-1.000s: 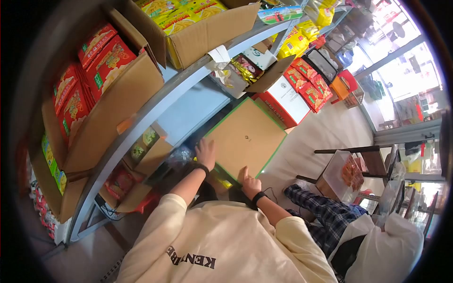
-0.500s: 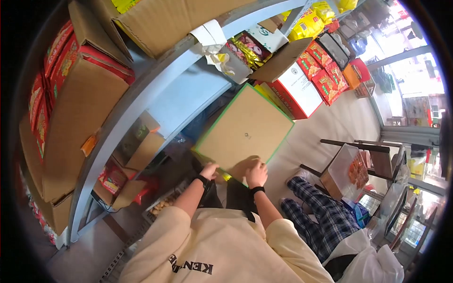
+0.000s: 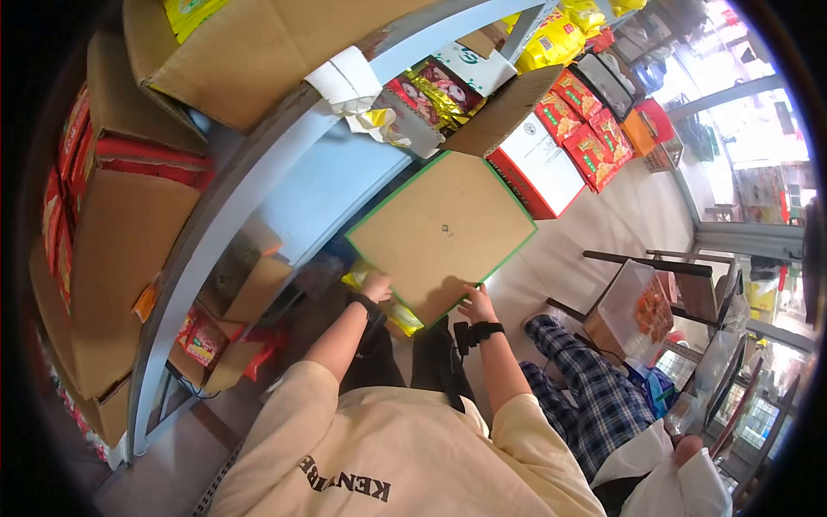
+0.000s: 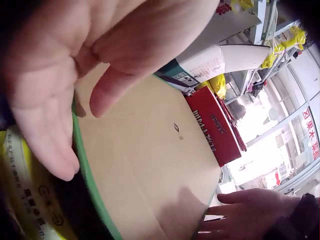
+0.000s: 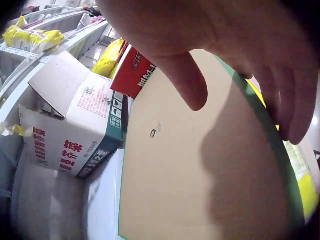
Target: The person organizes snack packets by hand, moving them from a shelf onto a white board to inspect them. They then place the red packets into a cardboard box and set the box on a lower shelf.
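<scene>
A large flat brown cardboard box (image 3: 439, 233) with green edges lies in front of the person, a small dark mark in the middle of its face. At its near left edge is the left hand (image 3: 376, 286); in the left wrist view its thumb (image 4: 107, 95) extends over the top face and its fingers point down outside the edge. The right hand (image 3: 476, 303) is at the near right edge, thumb over the face and fingers along the outer side. Yellow printed packaging (image 3: 402, 320) shows below the near left edge.
A grey metal shelf (image 3: 258, 95) with open cartons runs along the left. Behind the box stand a red-and-white carton (image 3: 543, 164) and red snack packets (image 3: 594, 146). To the right are a seated person's checked trousers (image 3: 594, 388) and a clear bin (image 3: 633, 302).
The box has turned slightly against the shelf. Both hands have shifted along its near edges; the right hand has moved from the near corner to the right edge. The head view has swung.
</scene>
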`<state>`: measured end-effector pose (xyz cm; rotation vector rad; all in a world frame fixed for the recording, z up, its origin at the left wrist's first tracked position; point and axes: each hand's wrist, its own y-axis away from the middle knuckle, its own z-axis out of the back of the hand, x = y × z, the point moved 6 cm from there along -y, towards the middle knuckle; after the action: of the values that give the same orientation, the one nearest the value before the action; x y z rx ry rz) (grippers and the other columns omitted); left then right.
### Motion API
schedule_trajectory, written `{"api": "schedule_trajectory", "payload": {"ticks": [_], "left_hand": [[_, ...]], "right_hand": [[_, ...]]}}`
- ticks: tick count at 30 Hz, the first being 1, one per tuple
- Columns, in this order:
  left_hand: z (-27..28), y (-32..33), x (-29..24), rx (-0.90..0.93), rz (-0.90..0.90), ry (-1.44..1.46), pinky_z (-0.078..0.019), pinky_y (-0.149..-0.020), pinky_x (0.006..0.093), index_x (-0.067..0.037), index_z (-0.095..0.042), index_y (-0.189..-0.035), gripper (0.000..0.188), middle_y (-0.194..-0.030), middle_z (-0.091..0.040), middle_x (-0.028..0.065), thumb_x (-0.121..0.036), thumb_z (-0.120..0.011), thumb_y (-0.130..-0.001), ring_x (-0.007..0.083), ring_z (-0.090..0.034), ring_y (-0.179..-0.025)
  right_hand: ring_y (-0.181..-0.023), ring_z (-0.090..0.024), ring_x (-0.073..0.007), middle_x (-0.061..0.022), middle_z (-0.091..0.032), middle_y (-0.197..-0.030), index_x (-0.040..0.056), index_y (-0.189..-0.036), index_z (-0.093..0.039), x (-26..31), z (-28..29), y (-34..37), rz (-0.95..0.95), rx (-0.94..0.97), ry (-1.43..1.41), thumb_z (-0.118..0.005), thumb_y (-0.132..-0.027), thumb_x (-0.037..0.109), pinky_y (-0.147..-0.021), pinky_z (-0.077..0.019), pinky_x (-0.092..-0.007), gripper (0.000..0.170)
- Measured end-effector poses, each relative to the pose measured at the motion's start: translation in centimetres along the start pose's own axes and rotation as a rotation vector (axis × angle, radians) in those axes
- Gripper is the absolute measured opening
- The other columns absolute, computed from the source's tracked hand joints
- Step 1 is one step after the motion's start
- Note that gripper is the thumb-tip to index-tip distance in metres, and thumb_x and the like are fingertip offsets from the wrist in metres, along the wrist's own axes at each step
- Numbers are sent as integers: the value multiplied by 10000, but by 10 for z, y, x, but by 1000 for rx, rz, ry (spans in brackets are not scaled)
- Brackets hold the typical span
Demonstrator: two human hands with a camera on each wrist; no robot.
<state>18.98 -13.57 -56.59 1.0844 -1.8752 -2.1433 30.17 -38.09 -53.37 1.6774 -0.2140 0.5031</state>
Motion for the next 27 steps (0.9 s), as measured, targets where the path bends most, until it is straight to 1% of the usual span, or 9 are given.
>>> {"api": "schedule_trajectory", "payload": {"ticks": [2,8,10,13,15,19,23,25,27], "left_hand": [[-1,-5,9,-58,27,18,-507,-685,391,-11,-534,-1029,298,-945,-583,119,-218,-574,-819,277,-607,-786],[3,-56,49,141,-207,-398,-447,-886,416,-2,-415,-1212,379,-1175,-482,150,-159,-482,-874,305,-523,-1042],[-12,4,16,33,-2,44,-408,-926,435,-6,-342,-1281,458,-1254,-422,149,-146,-482,-868,307,-460,-1118],[-7,42,-8,-276,-248,36,-424,-877,358,28,-410,-1208,500,-1170,-499,184,-172,-581,-783,264,-493,-1077],[-2,69,-23,-433,-250,-157,-373,-942,337,38,-253,-1335,665,-1249,-453,211,-142,-573,-781,275,-446,-1154],[-12,156,-63,-320,-500,-15,-342,-976,363,10,-92,-1400,749,-1350,-324,250,-144,-560,-835,298,-408,-1196],[-19,227,-79,-213,-583,158,-304,-994,387,-127,-162,-1420,680,-1362,-318,184,-225,-547,-868,247,-365,-1219],[-26,250,-80,-177,-633,168,-315,-987,387,-131,-181,-1417,658,-1340,-348,169,-217,-541,-872,239,-377,-1209],[-40,273,-82,-140,-640,112,-374,-927,309,-56,-193,-1391,626,-1283,-377,169,-105,-541,-873,217,-445,-1126]], "right_hand": [[-971,-506,-280,-109,-476,-1157,232,-1337,-261,5,7,-2,68,-34,18,-539,-833,231,-788,-418,-415,575],[-1029,-505,-265,-134,-497,-1162,118,-1393,-158,16,30,-1,68,-26,237,-561,-814,210,-796,-426,-419,711],[-959,-551,-241,-131,-552,-1061,43,-1319,-272,19,47,-17,158,-99,353,-569,-813,185,-744,-462,-380,604],[-787,-599,-201,-121,-603,-892,-25,-1124,-432,56,69,-5,426,-187,423,-571,-817,137,-640,-492,-313,374],[-600,-595,-168,-104,-593,-704,-31,-857,-501,90,80,25,625,-233,372,-561,-838,92,-547,-486,-262,138],[-506,-538,-118,-48,-514,-583,5,-736,-490,158,100,113,791,-338,494,-586,-857,155,-473,-425,-250,215],[-428,-468,-101,-50,-476,-470,9,-627,-477,191,117,184,814,-353,366,-507,-914,255,-452,-394,-271,380],[-544,-530,-140,-82,-544,-619,6,-840,-511,192,126,202,946,-421,494,-489,-896,131,-529,-428,-272,139],[-622,-556,-164,-101,-569,-720,12,-966,-490,185,126,216,1220,-532,503,-482,-875,65,-577,-443,-275,106]]}}
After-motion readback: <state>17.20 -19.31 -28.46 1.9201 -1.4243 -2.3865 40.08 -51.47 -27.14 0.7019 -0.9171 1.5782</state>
